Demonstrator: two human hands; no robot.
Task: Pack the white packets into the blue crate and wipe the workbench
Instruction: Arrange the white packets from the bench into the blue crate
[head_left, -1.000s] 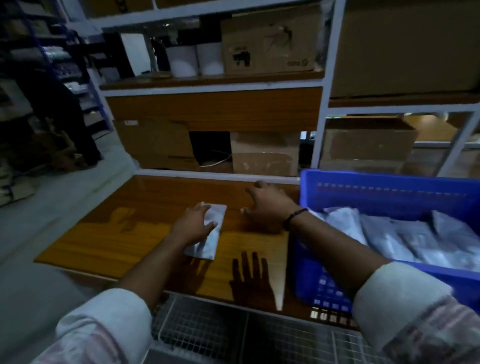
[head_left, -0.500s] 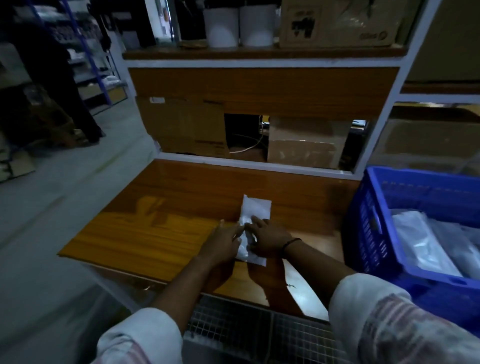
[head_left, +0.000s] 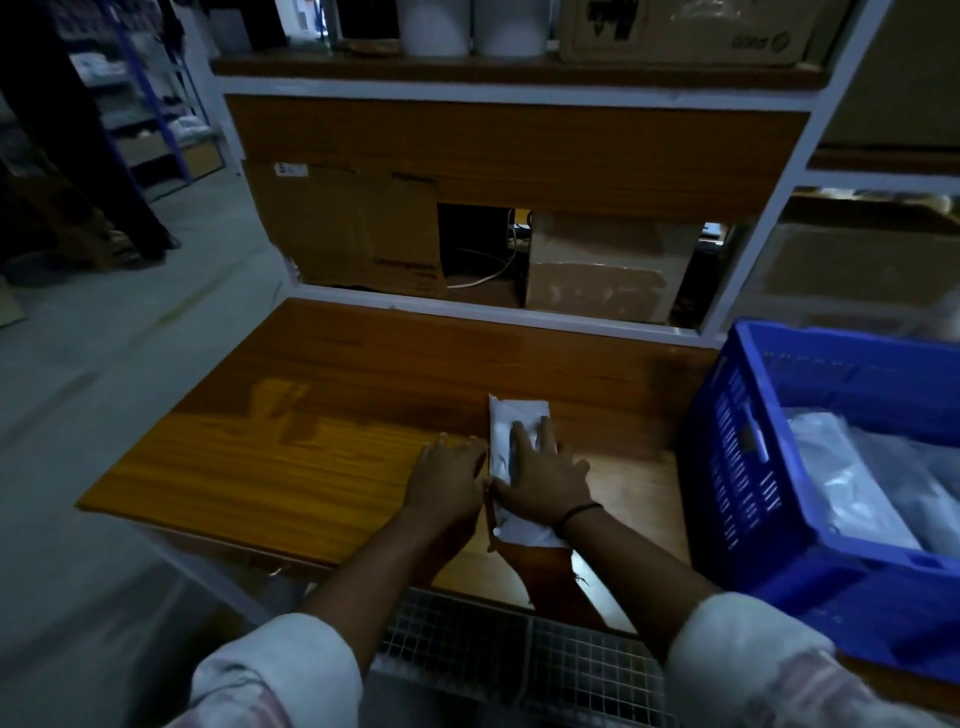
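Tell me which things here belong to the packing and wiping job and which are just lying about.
Job: workbench, blue crate, white packets in it, white sheet under the right hand, left hand beside it.
Lying about: cardboard boxes, white rolls, cable on the shelves.

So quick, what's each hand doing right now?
Left hand: open, flat on the workbench beside the white cloth.
Right hand: open, fingers straight, pressing the cloth down.
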